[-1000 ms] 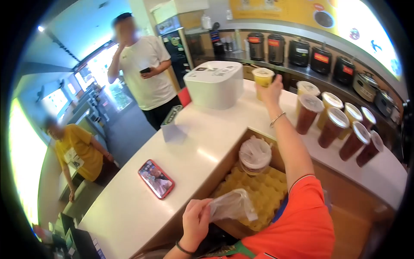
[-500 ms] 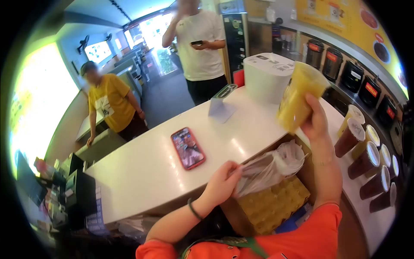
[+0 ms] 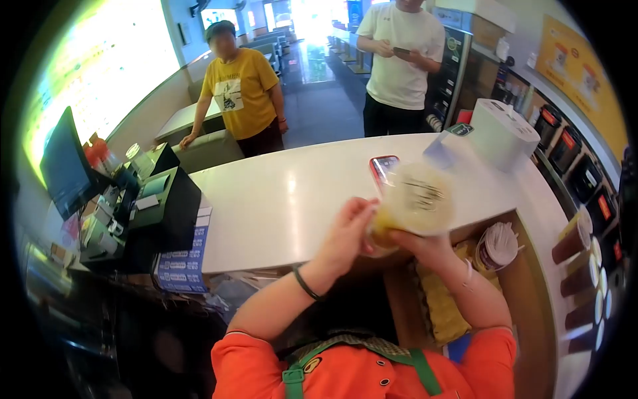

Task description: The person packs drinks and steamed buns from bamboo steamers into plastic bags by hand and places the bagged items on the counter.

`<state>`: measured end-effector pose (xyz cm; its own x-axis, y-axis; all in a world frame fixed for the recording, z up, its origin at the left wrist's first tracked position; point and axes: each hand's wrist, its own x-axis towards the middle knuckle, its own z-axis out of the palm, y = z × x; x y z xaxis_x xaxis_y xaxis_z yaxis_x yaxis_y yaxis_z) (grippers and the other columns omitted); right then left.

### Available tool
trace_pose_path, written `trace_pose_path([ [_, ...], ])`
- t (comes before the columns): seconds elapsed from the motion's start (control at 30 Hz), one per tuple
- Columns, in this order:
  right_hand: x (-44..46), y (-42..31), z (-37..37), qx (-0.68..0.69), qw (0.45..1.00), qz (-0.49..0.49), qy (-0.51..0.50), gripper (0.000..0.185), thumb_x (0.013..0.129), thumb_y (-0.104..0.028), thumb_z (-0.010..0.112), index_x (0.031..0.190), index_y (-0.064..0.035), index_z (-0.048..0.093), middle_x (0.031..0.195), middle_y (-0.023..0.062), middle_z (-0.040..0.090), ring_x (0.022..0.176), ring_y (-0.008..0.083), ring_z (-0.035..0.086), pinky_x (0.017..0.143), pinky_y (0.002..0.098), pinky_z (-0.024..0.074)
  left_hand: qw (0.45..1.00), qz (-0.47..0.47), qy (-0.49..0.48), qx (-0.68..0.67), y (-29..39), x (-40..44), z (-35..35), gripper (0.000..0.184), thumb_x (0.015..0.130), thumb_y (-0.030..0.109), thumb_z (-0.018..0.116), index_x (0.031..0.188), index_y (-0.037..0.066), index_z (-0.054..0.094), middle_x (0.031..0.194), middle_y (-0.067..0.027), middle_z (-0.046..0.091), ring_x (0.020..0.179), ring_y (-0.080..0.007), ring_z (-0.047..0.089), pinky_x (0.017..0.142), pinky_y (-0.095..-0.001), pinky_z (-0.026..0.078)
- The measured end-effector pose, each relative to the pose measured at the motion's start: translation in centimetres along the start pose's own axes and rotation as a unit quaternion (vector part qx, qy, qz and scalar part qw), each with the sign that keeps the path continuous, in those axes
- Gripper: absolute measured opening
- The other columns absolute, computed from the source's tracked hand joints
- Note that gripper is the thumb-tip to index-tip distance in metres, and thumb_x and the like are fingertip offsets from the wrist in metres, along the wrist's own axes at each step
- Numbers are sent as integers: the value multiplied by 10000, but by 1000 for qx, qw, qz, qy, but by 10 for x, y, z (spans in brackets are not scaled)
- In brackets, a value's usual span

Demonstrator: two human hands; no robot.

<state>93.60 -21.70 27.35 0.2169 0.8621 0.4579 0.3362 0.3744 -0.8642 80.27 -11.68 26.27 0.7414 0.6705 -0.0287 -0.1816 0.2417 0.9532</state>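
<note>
A sealed plastic cup of yellow drink [image 3: 419,199] is between my hands above the counter's near edge, its printed lid tipped towards me. My right hand [image 3: 428,247] grips it from below on the right. At the cup's left side, my left hand [image 3: 351,229] has its fingers closed against it; a pale edge under the cup may be bag film, but I cannot tell. Partly behind the cup lies a red-cased phone [image 3: 383,167] on the white counter [image 3: 266,213]. Below right, a tub of white plastic bags [image 3: 497,246] stands in an open compartment beside a yellow-brown cup carrier [image 3: 442,306].
Several sealed cups of dark drink [image 3: 579,276] line the right counter. A white box [image 3: 505,136] and a small sign [image 3: 442,146] stand at the far right. Left are a monitor [image 3: 68,163] and a black machine [image 3: 163,216]. Two people [image 3: 242,93] [image 3: 402,60] stand beyond the counter.
The yellow drink came down and left from the raised right hand to meet my left hand. The plastic bag no longer stretches visibly from my left fingers. My view turned left.
</note>
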Motion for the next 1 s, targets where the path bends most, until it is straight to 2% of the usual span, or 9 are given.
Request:
trace_pose_path([
  [0.07, 32, -6, 45, 47, 998, 45, -4, 341, 700, -111, 694, 996, -12, 559, 945, 54, 594, 892, 126, 539, 774, 279, 442, 997, 61, 55, 2, 17, 1, -39, 176, 886, 139, 415, 1012, 27, 462, 838, -54, 534, 512, -83, 480, 404, -188, 409],
  [0.2, 73, 33, 108, -141, 984, -101, 47, 679, 659, -113, 721, 1218, -35, 344, 1132, 110, 473, 990, 175, 510, 811, 304, 431, 989, 73, 76, -103, 39, 10, -110, 162, 824, 22, 444, 984, -6, 451, 793, -51, 517, 573, -80, 481, 485, -190, 402],
  [0.23, 73, 35, 116, 34, 999, 21, 21, 782, 656, -139, 721, 1270, -53, 245, 1194, 138, 409, 1032, 229, 498, 826, 330, 432, 990, 72, 66, -103, 40, 11, -123, 162, 824, 22, 444, 984, -6, 451, 793, -51, 517, 573, -80, 481, 485, -190, 402],
  [0.3, 83, 34, 124, 13, 997, 56, 43, 774, 659, -149, 719, 1268, -54, 252, 1178, 148, 425, 1026, 244, 503, 825, 335, 436, 954, 183, 147, -188, 53, 8, -135, 174, 815, 8, 459, 988, -10, 446, 835, -55, 491, 648, -78, 475, 552, -198, 407],
  [0.4, 84, 19, 133, -28, 992, 111, 45, 773, 664, -176, 721, 1270, -59, 255, 1140, 171, 459, 993, 252, 519, 805, 336, 446, 954, 236, 121, -143, 62, 2, -136, 224, 813, -2, 470, 1035, -10, 437, 920, -63, 472, 724, -86, 475, 648, -204, 405],
  [0.57, 58, 46, 151, -85, 987, 29, 131, 767, 662, -221, 736, 1261, -48, 291, 1113, 125, 470, 976, 213, 485, 812, 317, 421, 962, 244, 117, -32, 55, -43, -137, 443, 813, 43, 527, 1215, -24, 355, 1185, -100, 391, 1001, -164, 446, 854, -269, 381],
  [0.67, 28, 28, 170, -122, 966, -2, 228, 431, 719, -179, 667, 1059, -24, 452, 1048, 128, 480, 913, 212, 484, 780, 311, 419, 948, 290, 128, 16, 49, -76, -155, 505, 809, 13, 463, 1279, -16, 280, 1282, -129, 324, 1150, -264, 371, 951, -369, 317],
  [0.73, 7, 25, 183, -128, 943, -28, 307, 244, 751, -138, 614, 918, -17, 483, 923, 131, 515, 826, 216, 510, 724, 314, 424, 890, 412, 134, 143, 54, -106, -134, 524, 796, 205, 562, 1223, -21, 361, 1252, -189, 380, 1157, -309, 372, 960, -412, 314],
  [1.0, -70, 11, 275, -107, 841, -28, 529, 131, 832, -145, 520, 826, -15, 510, 735, 102, 533, 664, 197, 490, 616, 307, 400, 766, 633, -87, 71, 25, -161, -121, 482, 861, 253, 478, 1225, -28, 333, 1262, -195, 325, 1181, -310, 319, 972, -415, 288],
])
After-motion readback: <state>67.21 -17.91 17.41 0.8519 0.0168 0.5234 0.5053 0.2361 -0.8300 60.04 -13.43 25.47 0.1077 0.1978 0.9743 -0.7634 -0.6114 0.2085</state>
